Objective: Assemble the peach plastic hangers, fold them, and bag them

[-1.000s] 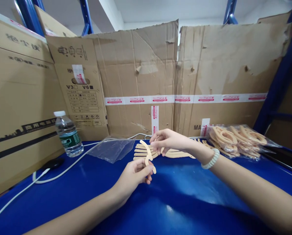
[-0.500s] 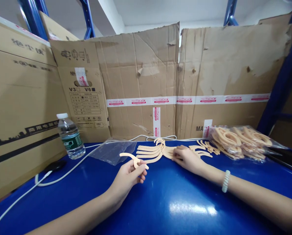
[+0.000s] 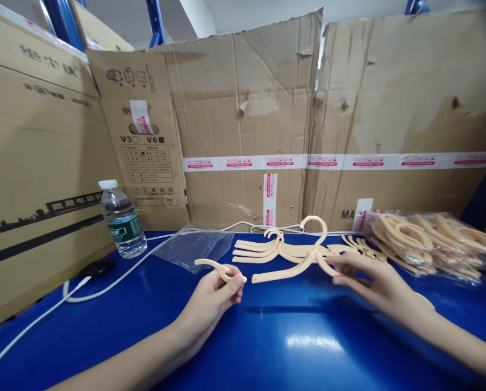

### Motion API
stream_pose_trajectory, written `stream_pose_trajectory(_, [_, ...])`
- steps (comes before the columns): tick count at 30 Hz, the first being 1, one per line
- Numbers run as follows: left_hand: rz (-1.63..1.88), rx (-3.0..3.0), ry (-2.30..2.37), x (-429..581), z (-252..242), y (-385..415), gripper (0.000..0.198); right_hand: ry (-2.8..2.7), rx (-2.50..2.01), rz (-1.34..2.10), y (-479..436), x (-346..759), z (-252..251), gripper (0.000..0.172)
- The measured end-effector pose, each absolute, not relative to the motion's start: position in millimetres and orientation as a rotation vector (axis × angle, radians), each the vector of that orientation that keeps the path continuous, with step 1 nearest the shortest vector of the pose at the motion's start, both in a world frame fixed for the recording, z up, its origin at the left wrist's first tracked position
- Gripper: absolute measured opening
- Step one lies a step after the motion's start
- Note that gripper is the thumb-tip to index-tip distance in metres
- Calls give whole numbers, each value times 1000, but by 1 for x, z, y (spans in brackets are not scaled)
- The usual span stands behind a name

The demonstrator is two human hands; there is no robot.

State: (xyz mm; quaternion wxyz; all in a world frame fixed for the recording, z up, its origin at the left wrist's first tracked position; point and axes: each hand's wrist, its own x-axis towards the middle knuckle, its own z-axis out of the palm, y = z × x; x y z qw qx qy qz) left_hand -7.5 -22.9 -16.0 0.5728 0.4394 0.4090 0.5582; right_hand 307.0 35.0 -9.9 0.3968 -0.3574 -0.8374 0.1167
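My left hand [image 3: 218, 296] pinches a small curved beige plastic piece [image 3: 210, 265] between thumb and fingers; its long thin end points left. My right hand [image 3: 375, 285] grips one arm of a beige plastic clothes hanger [image 3: 285, 275], which it holds up off the table with the hook upward and the other arm toward my left hand. Behind it, several like hangers [image 3: 254, 253] lie overlapped on the blue table. To their right is a spread of small curved pieces [image 3: 363, 247]. Part of the held hanger's right arm is hidden by my hand.
Clear bags of beige parts [image 3: 425, 239] are piled at the back right. An empty clear bag [image 3: 189, 247] lies left of the hangers. At the left stand a water bottle [image 3: 124, 225] and a black device [image 3: 96, 268] with a white cable [image 3: 104, 293]. Cardboard sheets [image 3: 243, 136] wall the back.
My right hand has lifted a hanger from the group and brought it nearer and to the right. My left hand stays in place, its curved piece slightly turned. The camera view has shifted.
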Motion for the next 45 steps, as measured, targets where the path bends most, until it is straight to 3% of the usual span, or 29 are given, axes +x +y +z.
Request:
stream_pose_trajectory(7, [1174, 848, 767, -4, -11, -32, 24, -2116, -872, 433, 25, 311, -1, 20])
stream_pose_trajectory(13, [1121, 849, 668, -3, -9, -36, 21, -2160, -891, 471, 14, 309, -3, 18])
stream_pose_trajectory(26, [1124, 818, 713, -4, -12, -37, 17, -2136, -822, 255, 18, 309, -8, 15])
stream_pose_trajectory(33, [1089, 864, 723, -2, -13, -36, 21, -2192, -794, 247, 17, 310, -7, 11])
stream_pose_trajectory(45, [1250, 896, 987, -1, -13, -37, 45, -2276, -844, 453, -1, 294, -7, 12])
